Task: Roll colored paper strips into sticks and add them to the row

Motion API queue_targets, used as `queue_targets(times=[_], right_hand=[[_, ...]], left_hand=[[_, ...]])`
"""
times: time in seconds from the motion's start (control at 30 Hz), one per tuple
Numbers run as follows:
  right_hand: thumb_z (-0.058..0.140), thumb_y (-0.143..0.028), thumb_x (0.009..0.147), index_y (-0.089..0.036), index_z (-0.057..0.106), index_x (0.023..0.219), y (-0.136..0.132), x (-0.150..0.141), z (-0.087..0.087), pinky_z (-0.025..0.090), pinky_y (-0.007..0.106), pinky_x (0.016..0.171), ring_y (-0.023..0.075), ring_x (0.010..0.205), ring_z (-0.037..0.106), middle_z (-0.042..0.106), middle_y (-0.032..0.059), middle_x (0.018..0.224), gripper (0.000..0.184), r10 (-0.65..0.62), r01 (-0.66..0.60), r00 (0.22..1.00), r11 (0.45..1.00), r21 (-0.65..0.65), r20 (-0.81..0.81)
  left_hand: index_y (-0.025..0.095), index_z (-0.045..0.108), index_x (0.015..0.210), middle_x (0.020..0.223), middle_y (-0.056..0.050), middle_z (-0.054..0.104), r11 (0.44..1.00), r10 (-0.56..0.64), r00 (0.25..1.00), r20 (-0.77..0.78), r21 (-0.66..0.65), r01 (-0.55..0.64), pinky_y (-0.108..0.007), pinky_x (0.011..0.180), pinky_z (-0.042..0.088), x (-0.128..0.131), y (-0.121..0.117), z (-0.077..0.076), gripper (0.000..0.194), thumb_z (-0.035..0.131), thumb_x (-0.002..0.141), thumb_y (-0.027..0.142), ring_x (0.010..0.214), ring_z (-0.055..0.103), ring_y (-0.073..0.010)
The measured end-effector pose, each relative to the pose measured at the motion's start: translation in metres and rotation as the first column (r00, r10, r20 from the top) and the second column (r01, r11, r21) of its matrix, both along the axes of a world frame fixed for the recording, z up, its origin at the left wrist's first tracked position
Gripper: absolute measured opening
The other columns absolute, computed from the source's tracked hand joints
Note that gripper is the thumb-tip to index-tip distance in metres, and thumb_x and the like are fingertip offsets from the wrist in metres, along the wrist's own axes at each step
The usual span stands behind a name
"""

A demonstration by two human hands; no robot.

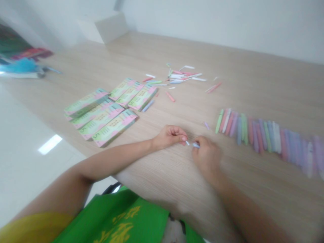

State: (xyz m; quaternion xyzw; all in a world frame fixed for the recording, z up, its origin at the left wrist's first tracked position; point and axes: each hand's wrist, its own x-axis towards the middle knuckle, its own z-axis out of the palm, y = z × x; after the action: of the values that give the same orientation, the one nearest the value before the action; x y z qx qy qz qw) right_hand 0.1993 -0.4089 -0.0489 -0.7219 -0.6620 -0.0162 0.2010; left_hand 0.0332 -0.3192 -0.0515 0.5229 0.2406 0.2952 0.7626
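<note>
Close together above the wooden table (pixel 162 182) are my two hands. My left hand (pixel 172 136) pinches a small whitish-blue piece (pixel 187 143) between thumb and fingertips. My right hand (pixel 206 153) is closed around a pale blue pen-like stick (pixel 196 145); only its end shows, pointing at the left-hand piece, with a narrow gap between the two. Most of that stick is hidden in the fist. Just beyond my right hand lies a short purple piece (pixel 207 125). Blur hides finer detail.
To the right runs a long row of pastel pen-like sticks (pixel 258 135). Farther back, white, pink, green and blue parts (pixel 182 77) are scattered. Several green-and-pink boxes (pixel 115 128) lie at left. A white box (pixel 111 27) stands by the wall; blue items (pixel 24 65) sit at far left.
</note>
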Motion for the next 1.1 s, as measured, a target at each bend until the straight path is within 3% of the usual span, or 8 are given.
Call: queue_targets(times=[0.23,0.5,0.6,0.7,0.77,1.0,1.1], right_hand=[[0.052,-0.018,0.076,-0.017,0.063,0.072,0.002,0.000,0.000,0.026,0.032,0.059,0.0185,0.057,0.054,0.065,0.0098,0.063,0.012,0.029,-0.019,0.972,0.999,-0.045,0.234],[0.052,-0.022,0.076,-0.017,0.066,0.077,0.000,-0.007,0.005,0.026,0.029,0.059,0.0202,0.061,0.060,0.067,0.0097,0.064,0.015,-0.019,0.060,0.955,0.989,-0.132,0.295],[0.053,-0.027,0.080,-0.018,0.067,0.081,-0.001,-0.010,0.006,0.027,0.029,0.057,0.0223,0.062,0.063,0.068,0.0109,0.067,0.017,-0.055,0.114,0.956,0.975,-0.191,0.290],[0.054,-0.039,0.083,-0.017,0.067,0.081,-0.001,-0.015,0.010,0.031,0.029,0.057,0.0254,0.065,0.066,0.069,0.0131,0.068,0.025,-0.046,0.118,0.958,0.962,-0.245,0.284],[0.054,-0.044,0.083,-0.017,0.067,0.081,-0.001,-0.018,0.012,0.033,0.030,0.056,0.0272,0.067,0.067,0.069,0.0140,0.069,0.030,-0.038,0.116,0.960,0.955,-0.273,0.276],[0.049,-0.046,0.087,-0.019,0.068,0.081,0.001,-0.018,0.014,0.040,0.031,0.057,0.0284,0.069,0.068,0.070,0.0133,0.070,0.033,-0.036,0.101,0.977,0.946,-0.308,0.211],[0.050,-0.042,0.086,-0.019,0.069,0.083,0.003,-0.019,0.015,0.042,0.031,0.059,0.0287,0.071,0.069,0.071,0.0134,0.072,0.030,-0.048,0.109,0.981,0.939,-0.327,0.189]], left_hand=[[0.008,0.066,0.075,0.062,-0.002,0.066,0.999,0.019,1.000,-0.003,0.035,-0.019,-0.019,0.059,0.049,0.001,-0.005,0.002,0.040,0.082,0.061,0.042,0.056,0.060,-0.0075],[0.009,0.068,0.076,0.064,-0.003,0.068,0.986,0.066,0.998,0.007,0.154,-0.066,-0.021,0.061,0.051,-0.001,-0.012,-0.001,0.034,0.082,0.064,0.038,0.059,0.062,-0.0093],[0.010,0.071,0.077,0.068,-0.005,0.069,0.936,0.155,0.988,0.010,0.319,-0.150,-0.020,0.059,0.049,-0.002,-0.015,-0.002,0.030,0.082,0.065,0.035,0.061,0.062,-0.0096],[0.010,0.073,0.077,0.066,-0.005,0.068,0.857,0.167,0.986,0.008,0.492,-0.149,-0.018,0.054,0.045,-0.003,-0.018,-0.002,0.026,0.081,0.066,0.033,0.057,0.059,-0.0077],[0.010,0.073,0.076,0.064,-0.005,0.068,0.830,0.176,0.984,-0.004,0.538,-0.146,-0.018,0.051,0.043,-0.004,-0.019,-0.002,0.027,0.081,0.066,0.034,0.054,0.057,-0.0070],[0.008,0.072,0.076,0.068,-0.008,0.071,0.882,0.242,0.963,-0.115,0.439,-0.169,-0.020,0.053,0.047,-0.003,-0.021,-0.004,0.035,0.082,0.064,0.040,0.057,0.062,-0.0110],[0.008,0.072,0.076,0.067,-0.008,0.071,0.881,0.269,0.952,-0.149,0.437,-0.181,-0.020,0.054,0.047,-0.002,-0.022,-0.002,0.035,0.081,0.064,0.040,0.057,0.062,-0.0111]])
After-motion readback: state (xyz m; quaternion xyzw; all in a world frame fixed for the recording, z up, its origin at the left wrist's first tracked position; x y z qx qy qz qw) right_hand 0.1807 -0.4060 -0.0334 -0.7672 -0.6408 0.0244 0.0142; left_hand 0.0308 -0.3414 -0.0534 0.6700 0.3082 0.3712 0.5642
